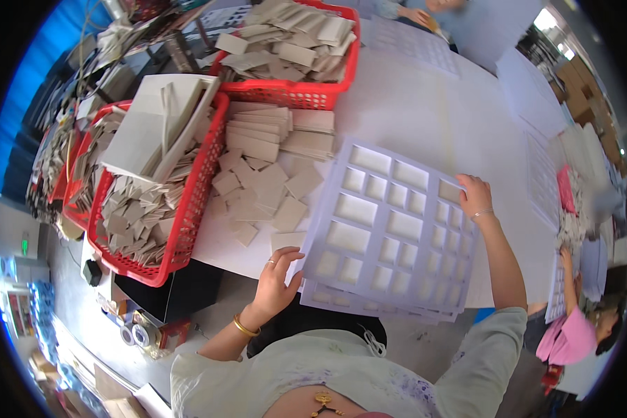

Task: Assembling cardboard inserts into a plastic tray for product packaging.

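A white panel (374, 241) with rows of rectangular cut-outs lies tilted over a stack of similar panels (348, 300) at the table's near edge. My left hand (277, 281) is at its left edge, fingers curled against the rim, a ring and a gold bangle showing. At the upper right corner, my right hand (475, 196) grips the edge, fingers bent over it. Loose grey cardboard pieces (263, 187) are scattered to the left of the panel, some close to my left hand.
Red plastic baskets (209, 184) full of cardboard offcuts stand on the left, another (354, 56) behind. Neat stacks of card (259, 132) sit between them. A person (442, 14) works across the white table (411, 111); another in pink (570, 336) is at the right.
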